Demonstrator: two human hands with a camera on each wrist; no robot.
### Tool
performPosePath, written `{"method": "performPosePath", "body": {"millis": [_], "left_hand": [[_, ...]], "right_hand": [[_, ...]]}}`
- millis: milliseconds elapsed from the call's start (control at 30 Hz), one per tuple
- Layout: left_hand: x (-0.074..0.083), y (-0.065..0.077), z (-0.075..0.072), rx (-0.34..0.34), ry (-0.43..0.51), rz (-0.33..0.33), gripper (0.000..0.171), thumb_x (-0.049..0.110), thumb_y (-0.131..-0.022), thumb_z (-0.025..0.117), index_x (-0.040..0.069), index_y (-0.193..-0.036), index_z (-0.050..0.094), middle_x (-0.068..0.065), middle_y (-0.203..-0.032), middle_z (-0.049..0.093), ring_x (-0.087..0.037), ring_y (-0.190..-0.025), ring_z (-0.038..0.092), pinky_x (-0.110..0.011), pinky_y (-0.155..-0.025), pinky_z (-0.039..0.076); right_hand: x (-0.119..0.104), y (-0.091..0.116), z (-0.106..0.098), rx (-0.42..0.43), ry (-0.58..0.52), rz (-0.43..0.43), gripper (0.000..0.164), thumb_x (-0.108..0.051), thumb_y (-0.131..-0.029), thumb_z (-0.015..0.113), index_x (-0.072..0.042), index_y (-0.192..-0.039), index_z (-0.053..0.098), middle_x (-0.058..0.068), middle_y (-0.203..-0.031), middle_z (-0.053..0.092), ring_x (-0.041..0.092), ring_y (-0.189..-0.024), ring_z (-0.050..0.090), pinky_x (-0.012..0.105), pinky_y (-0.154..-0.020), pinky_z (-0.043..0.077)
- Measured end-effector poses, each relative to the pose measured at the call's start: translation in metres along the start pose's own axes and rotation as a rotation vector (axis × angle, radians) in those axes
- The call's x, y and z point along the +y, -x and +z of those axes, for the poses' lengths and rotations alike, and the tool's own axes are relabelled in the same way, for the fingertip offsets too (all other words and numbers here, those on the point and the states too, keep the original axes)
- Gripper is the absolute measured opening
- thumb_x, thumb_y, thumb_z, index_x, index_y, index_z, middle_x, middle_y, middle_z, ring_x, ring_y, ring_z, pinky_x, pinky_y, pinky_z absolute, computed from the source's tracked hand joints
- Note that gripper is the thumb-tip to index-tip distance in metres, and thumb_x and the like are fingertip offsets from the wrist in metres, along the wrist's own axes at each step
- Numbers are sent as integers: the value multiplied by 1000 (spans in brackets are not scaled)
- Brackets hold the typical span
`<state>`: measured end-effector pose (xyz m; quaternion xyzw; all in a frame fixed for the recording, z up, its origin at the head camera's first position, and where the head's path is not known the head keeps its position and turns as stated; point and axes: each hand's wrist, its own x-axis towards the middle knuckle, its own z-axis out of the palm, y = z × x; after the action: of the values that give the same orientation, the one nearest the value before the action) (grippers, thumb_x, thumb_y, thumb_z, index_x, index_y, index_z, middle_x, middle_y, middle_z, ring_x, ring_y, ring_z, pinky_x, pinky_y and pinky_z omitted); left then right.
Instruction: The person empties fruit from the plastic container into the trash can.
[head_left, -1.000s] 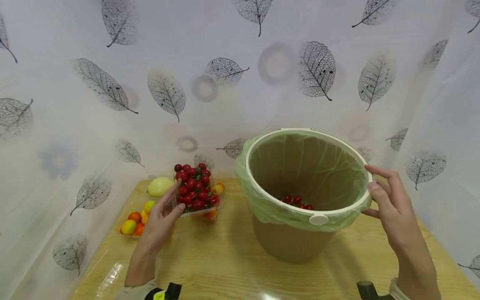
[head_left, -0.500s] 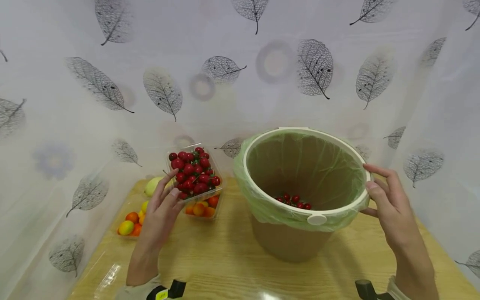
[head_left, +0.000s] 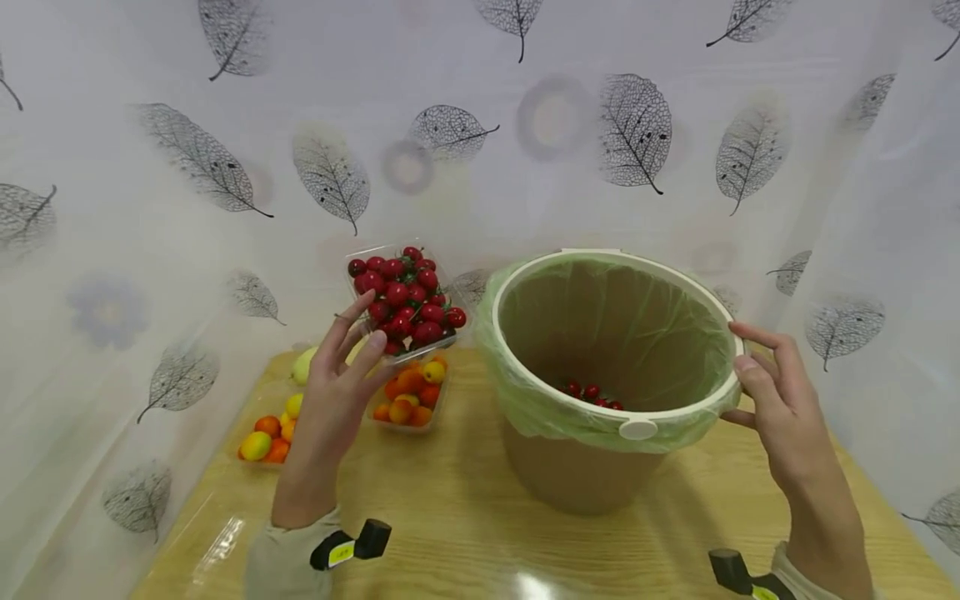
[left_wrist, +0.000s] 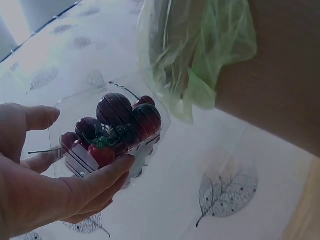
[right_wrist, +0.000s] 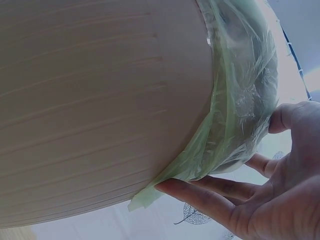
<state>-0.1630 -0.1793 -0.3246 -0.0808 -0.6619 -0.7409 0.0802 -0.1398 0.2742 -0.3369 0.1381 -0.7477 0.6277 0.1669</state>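
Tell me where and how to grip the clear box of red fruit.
Likely best by the walls of the clear box at its near left corner, coming from the left, as the left hand does: red fruit is heaped up inside, so gripping from above would meet fruit, and the bin stands on the right.

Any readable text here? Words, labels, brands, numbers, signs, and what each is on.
Nothing legible.
Left wrist's yellow label: faint marks, too small to read.
Right wrist's yellow label: cut off by frame edge, unreadable.
Bin and held clear box: no text seen.
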Motion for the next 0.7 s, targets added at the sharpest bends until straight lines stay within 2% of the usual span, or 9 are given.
{"method": "performPosePath", "body": {"millis": [200, 300, 433, 600, 700], "left_hand": [[12, -12, 12, -16, 67, 42, 53, 30, -108, 54, 31, -159, 40, -8, -161, 26, -32, -147, 30, -47, -104, 50], [16, -18, 18, -18, 84, 59, 53, 29, -108, 54, 31, -158, 40, -8, -160, 26, -31, -146, 31, -52, -107, 47], [23, -23, 27, -29, 115, 84, 52, 27, -109, 51, 29, -159, 38, -5, -160, 25, -27, -141, 34, -54, -109, 45], [29, -30, 44, -26, 90, 130, 51, 25, -109, 51, 30, -159, 40, -1, -157, 28, -23, -138, 38, -52, -110, 45], [30, -35, 57, -15, 80, 161, 51, 24, -108, 54, 32, -157, 42, 4, -159, 31, -21, -141, 40, -48, -109, 46]], "right_hand": [[1, 0, -1, -9, -29, 2, 40, -14, -111, 41, -10, -151, 43, 1, -124, 66, 9, -105, 68, 26, -65, 60], [1, 1, -1, -7, -37, 1, 40, -14, -111, 41, -11, -151, 42, 1, -128, 64, 9, -106, 68, 25, -65, 60], [2, 2, -2, -8, -42, 0, 40, -14, -111, 40, -10, -151, 42, -1, -133, 61, 8, -107, 68, 25, -66, 60], [2, 2, -1, -7, -45, -1, 40, -14, -111, 41, -10, -150, 42, 0, -129, 63, 9, -106, 68, 25, -66, 60], [1, 2, 0, -5, -49, -4, 40, -14, -111, 41, -11, -150, 43, 0, -128, 64, 9, -105, 68, 25, -66, 60]]}}
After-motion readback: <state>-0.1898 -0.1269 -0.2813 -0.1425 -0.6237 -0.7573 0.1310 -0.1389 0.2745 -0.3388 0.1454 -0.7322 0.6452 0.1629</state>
